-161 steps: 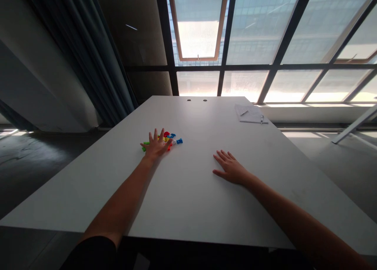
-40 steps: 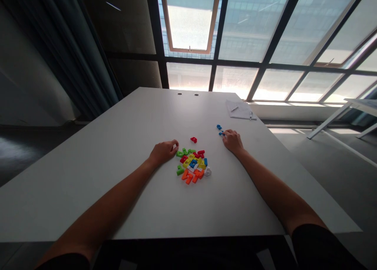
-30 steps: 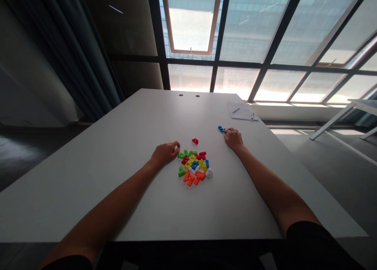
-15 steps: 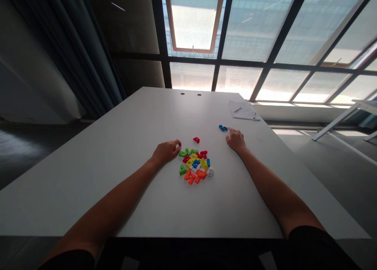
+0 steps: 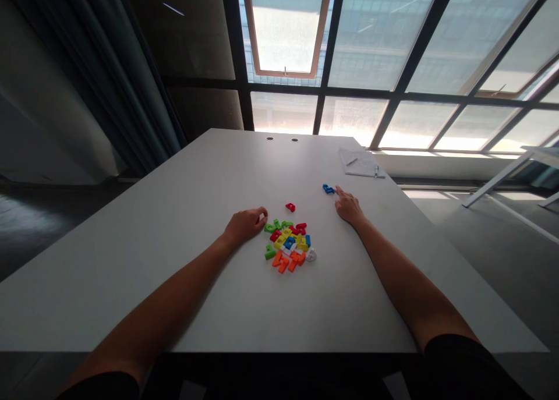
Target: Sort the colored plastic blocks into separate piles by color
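My right hand (image 5: pixel 348 205) lies on the white table, its index finger stretched out and touching or almost touching a pair of blue plastic letter-like pieces (image 5: pixel 328 188). It grips nothing. To the left, my left hand (image 5: pixel 247 223) rests with curled fingers, and nothing shows in it. Right beside its fingertips are green pieces (image 5: pixel 269 229) at the edge of a loose pile. Yellow pieces (image 5: pixel 280 241), orange pieces (image 5: pixel 293 262), a white piece (image 5: pixel 311 254) and several red and blue ones make up that pile. A single red piece (image 5: pixel 290 207) sits beyond it.
Papers (image 5: pixel 360 162) with pens on them lie at the far right of the white table (image 5: pixel 196 179). Two round holes are set near its far edge. A dark curtain (image 5: pixel 105 68) hangs at left, large windows stand behind, and another table (image 5: pixel 541 154) is at right.
The blue pieces and my right hand have shifted very slightly left and away from me. My left hand and the pile look the same.
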### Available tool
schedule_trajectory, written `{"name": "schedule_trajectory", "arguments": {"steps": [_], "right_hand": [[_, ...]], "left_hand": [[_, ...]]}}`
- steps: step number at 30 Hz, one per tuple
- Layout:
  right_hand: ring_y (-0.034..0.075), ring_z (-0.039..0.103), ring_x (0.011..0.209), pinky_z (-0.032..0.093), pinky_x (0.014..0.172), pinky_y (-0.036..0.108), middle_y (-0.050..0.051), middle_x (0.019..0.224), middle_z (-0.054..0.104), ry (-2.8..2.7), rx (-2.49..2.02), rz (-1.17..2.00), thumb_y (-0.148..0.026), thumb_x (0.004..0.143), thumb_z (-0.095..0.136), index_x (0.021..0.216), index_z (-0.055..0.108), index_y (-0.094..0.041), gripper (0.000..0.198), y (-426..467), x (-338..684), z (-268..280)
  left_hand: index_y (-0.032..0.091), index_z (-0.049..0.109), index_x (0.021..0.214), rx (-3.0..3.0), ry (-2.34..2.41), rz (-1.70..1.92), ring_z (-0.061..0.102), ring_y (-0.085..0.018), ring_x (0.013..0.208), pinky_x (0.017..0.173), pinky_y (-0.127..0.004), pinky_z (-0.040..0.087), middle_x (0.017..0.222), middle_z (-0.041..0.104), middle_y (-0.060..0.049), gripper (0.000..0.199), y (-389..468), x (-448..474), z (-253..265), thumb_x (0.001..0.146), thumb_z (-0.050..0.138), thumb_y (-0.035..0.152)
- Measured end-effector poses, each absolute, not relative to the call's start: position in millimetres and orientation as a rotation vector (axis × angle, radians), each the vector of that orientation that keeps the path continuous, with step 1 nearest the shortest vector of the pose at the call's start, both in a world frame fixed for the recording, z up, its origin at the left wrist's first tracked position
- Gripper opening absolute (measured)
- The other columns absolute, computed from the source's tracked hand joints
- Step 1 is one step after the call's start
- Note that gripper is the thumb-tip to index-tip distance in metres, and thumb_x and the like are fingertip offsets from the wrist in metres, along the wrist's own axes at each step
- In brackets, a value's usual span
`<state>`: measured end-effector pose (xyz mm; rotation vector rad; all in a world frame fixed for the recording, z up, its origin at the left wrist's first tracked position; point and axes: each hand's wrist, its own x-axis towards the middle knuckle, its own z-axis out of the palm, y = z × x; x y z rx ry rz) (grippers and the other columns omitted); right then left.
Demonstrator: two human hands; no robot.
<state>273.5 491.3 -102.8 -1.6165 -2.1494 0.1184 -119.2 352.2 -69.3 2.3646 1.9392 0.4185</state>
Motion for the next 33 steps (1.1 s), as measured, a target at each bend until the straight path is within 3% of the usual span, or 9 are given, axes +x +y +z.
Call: {"name": "schedule_trajectory", "arguments": {"steps": [4, 6, 9, 13, 16, 24, 28, 33], "right_hand": [[0.034, 0.058, 0.133, 0.041, 0.115, 0.054, 0.017, 0.141, 0.068, -2.136, -1.473, 0.03, -0.02, 0.096, 0.052, 0.15, 0.059, -0.016, 0.054, 481.8, 270.1, -93.1], [0.031, 0.064, 0.123, 0.045, 0.112, 0.049, 0.014, 0.127, 0.075, -2.23, -1.275, 0.083, -0.022, 0.095, 0.057, 0.128, 0.075, -0.019, 0.037, 472.9, 262.6, -85.9], [0.024, 0.072, 0.098, 0.054, 0.098, 0.039, 0.009, 0.103, 0.08, -2.398, -0.966, 0.369, -0.025, 0.095, 0.062, 0.101, 0.082, -0.021, 0.021, 454.4, 241.6, -73.6], [0.021, 0.072, 0.097, 0.055, 0.091, 0.033, 0.007, 0.106, 0.08, -2.494, -0.679, 0.765, -0.033, 0.094, 0.069, 0.103, 0.084, -0.024, 0.019, 430.2, 208.7, -60.0], [0.021, 0.071, 0.095, 0.054, 0.09, 0.032, 0.006, 0.103, 0.08, -2.542, -0.613, 0.822, -0.034, 0.094, 0.071, 0.101, 0.084, -0.025, 0.017, 423.3, 197.2, -57.3], [0.021, 0.07, 0.088, 0.053, 0.083, 0.032, 0.007, 0.098, 0.078, -2.295, -1.161, 0.334, -0.024, 0.097, 0.063, 0.1, 0.08, -0.021, 0.018, 448.2, 224.4, -77.7], [0.023, 0.069, 0.093, 0.052, 0.089, 0.034, 0.009, 0.102, 0.076, -2.227, -1.285, 0.112, -0.021, 0.098, 0.062, 0.1, 0.078, -0.02, 0.017, 460.6, 227.4, -88.2], [0.025, 0.067, 0.105, 0.05, 0.099, 0.038, 0.012, 0.114, 0.075, -2.33, -1.221, 0.058, -0.024, 0.103, 0.054, 0.11, 0.079, -0.019, 0.026, 463.7, 200.6, -88.8]], "left_hand": [[0.029, 0.071, 0.11, 2.36, 1.932, 0.427, 0.07, -0.023, 0.077, 0.067, -0.03, 0.047, 0.087, 0.076, -0.003, 0.03, 352.0, -119.5, -69.0, 0.099, 0.048, 0.047], [0.029, 0.071, 0.11, 2.355, 1.929, 0.428, 0.071, -0.023, 0.077, 0.067, -0.03, 0.047, 0.086, 0.076, -0.002, 0.03, 352.2, -119.5, -68.9, 0.099, 0.049, 0.047], [0.029, 0.071, 0.11, 2.35, 1.924, 0.424, 0.07, -0.023, 0.077, 0.067, -0.03, 0.047, 0.086, 0.076, -0.003, 0.03, 352.5, -119.6, -68.9, 0.099, 0.049, 0.047], [0.029, 0.071, 0.109, 2.346, 1.925, 0.43, 0.069, -0.022, 0.076, 0.066, -0.029, 0.046, 0.086, 0.075, -0.003, 0.031, 352.5, -120.0, -69.3, 0.099, 0.048, 0.047], [0.029, 0.071, 0.109, 2.349, 1.911, 0.44, 0.069, -0.022, 0.076, 0.066, -0.029, 0.046, 0.085, 0.075, -0.003, 0.032, 352.5, -120.3, -69.8, 0.099, 0.048, 0.048], [0.029, 0.072, 0.111, 2.337, 1.924, 0.439, 0.07, -0.022, 0.077, 0.068, -0.03, 0.048, 0.086, 0.076, -0.003, 0.032, 352.4, -119.3, -69.5, 0.098, 0.048, 0.047], [0.029, 0.071, 0.111, 2.351, 1.934, 0.431, 0.07, -0.023, 0.077, 0.068, -0.03, 0.047, 0.087, 0.076, -0.002, 0.03, 352.2, -117.5, -68.7, 0.099, 0.049, 0.045], [0.029, 0.07, 0.112, 2.351, 1.952, 0.399, 0.071, -0.023, 0.08, 0.068, -0.029, 0.046, 0.094, 0.078, -0.004, 0.03, 350.8, -115.1, -65.8, 0.1, 0.047, 0.045]]}}
